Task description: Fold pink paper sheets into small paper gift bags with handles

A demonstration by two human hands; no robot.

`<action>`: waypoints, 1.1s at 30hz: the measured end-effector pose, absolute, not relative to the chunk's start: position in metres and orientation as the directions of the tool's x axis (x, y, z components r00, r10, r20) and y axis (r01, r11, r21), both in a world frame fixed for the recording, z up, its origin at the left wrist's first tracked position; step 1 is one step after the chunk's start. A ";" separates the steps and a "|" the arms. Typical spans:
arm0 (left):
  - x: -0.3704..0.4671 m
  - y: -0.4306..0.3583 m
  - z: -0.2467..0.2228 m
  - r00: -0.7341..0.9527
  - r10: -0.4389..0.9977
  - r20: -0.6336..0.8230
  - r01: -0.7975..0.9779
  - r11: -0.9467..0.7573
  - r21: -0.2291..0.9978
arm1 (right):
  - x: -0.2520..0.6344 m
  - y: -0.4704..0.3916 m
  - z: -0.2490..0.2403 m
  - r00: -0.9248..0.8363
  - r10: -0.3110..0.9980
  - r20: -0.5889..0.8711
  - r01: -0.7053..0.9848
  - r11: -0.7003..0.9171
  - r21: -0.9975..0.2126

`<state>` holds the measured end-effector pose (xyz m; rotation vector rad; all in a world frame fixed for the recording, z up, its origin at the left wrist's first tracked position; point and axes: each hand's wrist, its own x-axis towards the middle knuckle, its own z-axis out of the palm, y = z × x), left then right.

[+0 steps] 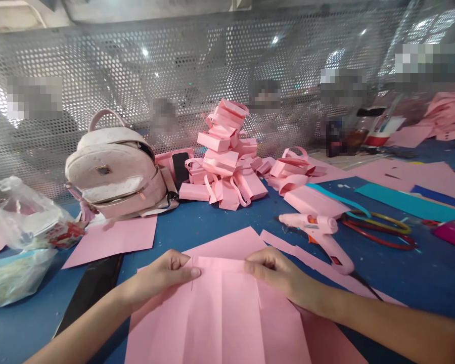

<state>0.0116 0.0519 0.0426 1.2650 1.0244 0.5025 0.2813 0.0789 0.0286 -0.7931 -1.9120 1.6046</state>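
Note:
A creased sheet of pink paper (240, 313) stands before me, its top edge folded over into a narrow strip. At the left end of that strip my left hand (170, 275) pinches the paper between thumb and fingers. My right hand (271, 268) grips the right end the same way. Vertical fold lines run down the sheet, and a short dark pencil-like line shows beside my left thumb. More pink paper (227, 242) lies flat behind and beneath it. The lower part of the held sheet runs out of view.
A pink glue gun (318, 232) lies to the right with its cord, near coloured rings (382, 230) and a teal strip (409, 199). Folded pink paper bags (227, 162) are piled at the back. A pale backpack (114, 172) and plastic bags (18, 273) are left.

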 end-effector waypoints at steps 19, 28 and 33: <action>0.008 0.052 0.035 0.451 0.819 -0.354 0.059 0.368 0.928 | 0.283 0.076 0.026 -0.693 0.721 -0.006 0.177 0.162 -0.971; 0.005 0.055 0.033 0.454 0.821 -0.347 -0.025 0.401 0.916 | 0.285 0.068 0.034 -0.700 0.670 -0.246 0.374 0.052 -0.926; 0.006 0.053 0.033 0.460 0.818 -0.346 -0.043 0.410 0.911 | 0.289 0.070 0.035 -0.659 0.703 -0.268 0.440 0.071 -0.895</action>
